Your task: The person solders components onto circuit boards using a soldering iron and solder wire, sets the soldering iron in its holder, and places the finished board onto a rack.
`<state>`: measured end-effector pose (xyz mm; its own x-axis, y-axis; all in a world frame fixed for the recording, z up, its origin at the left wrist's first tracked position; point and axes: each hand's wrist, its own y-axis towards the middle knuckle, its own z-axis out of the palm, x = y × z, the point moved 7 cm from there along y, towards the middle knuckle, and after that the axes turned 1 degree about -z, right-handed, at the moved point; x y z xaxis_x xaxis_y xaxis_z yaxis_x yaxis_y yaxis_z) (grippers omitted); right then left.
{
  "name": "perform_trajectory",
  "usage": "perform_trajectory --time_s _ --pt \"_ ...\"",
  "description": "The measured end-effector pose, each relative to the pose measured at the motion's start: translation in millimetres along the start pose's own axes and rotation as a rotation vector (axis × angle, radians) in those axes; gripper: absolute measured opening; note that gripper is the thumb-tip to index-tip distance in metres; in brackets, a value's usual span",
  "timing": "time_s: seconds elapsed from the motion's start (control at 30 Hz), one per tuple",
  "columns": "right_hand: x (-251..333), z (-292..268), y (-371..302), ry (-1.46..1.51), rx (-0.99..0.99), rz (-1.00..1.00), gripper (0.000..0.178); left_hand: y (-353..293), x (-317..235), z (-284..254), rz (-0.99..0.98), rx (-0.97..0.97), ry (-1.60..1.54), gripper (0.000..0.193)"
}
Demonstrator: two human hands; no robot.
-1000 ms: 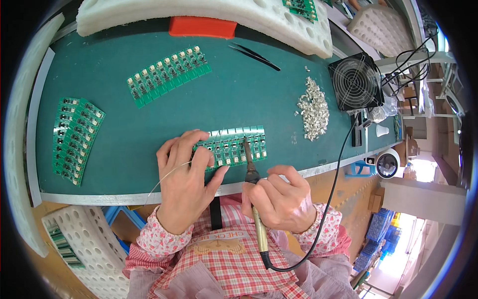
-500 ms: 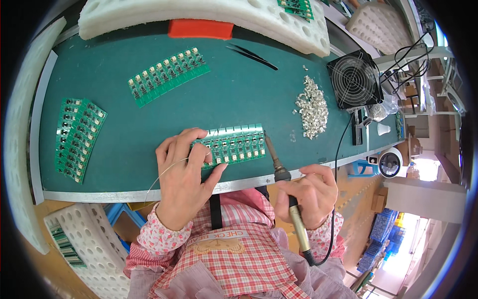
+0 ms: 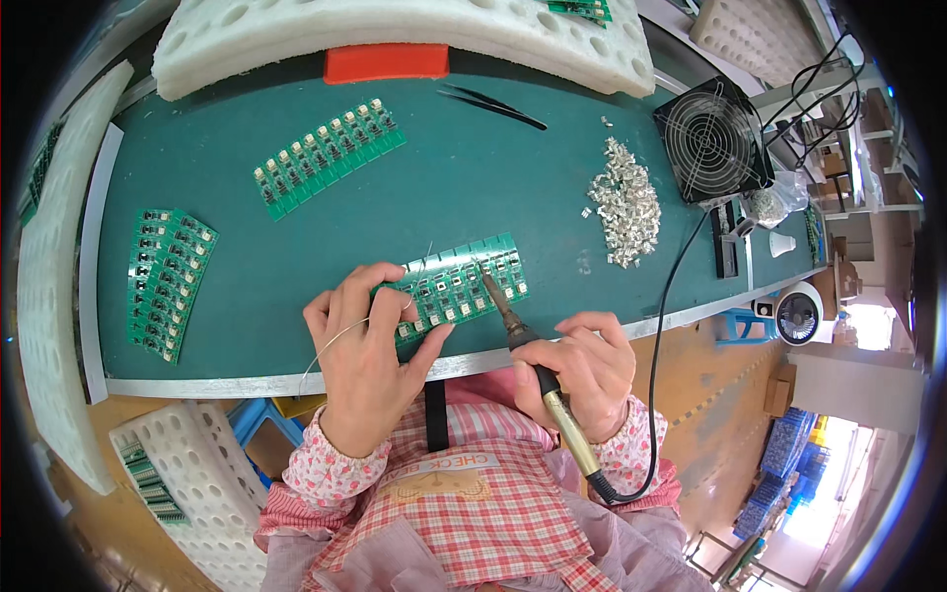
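My left hand [image 3: 367, 347] rests on the near left end of a green circuit board panel [image 3: 464, 283] lying on the green mat [image 3: 296, 266]. It pinches a thin solder wire [image 3: 330, 345] that loops off to the left. My right hand [image 3: 584, 367] grips a soldering iron [image 3: 528, 350] by its handle. The iron's tip touches the panel near its right part. The iron's black cable [image 3: 663, 335] runs from the handle up toward the right side of the bench.
Two more green board panels lie on the mat, one at far centre [image 3: 327, 156] and one at left [image 3: 166, 281]. A pile of small metal parts [image 3: 624, 202], black tweezers [image 3: 491, 103], a small fan [image 3: 712, 140], a red block [image 3: 386, 61] and white foam trays [image 3: 395, 30] stand around.
My right hand swung the soldering iron out to the right, then brought its tip back onto the board panel. My left hand stayed on the panel with the wire.
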<state>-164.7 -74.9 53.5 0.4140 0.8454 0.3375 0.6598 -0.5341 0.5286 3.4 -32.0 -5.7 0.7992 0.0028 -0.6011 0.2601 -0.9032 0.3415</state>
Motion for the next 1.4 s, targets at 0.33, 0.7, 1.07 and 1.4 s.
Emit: perform_trajectory --time_s 0.33,0.7,1.07,1.4 --pt "14 16 10 -0.099 0.176 -0.105 0.019 -1 5 2 -0.010 0.026 -0.014 0.038" --pt "19 21 11 -0.117 0.260 -0.112 0.018 1 3 -1 0.001 0.001 -0.003 0.039" --pt "20 4 9 -0.172 0.183 -0.153 0.011 -1 4 0 0.003 -0.010 -0.014 0.039" --pt "17 1 9 -0.131 0.157 -0.114 0.016 0 5 -1 -0.019 -0.001 -0.039 0.035"
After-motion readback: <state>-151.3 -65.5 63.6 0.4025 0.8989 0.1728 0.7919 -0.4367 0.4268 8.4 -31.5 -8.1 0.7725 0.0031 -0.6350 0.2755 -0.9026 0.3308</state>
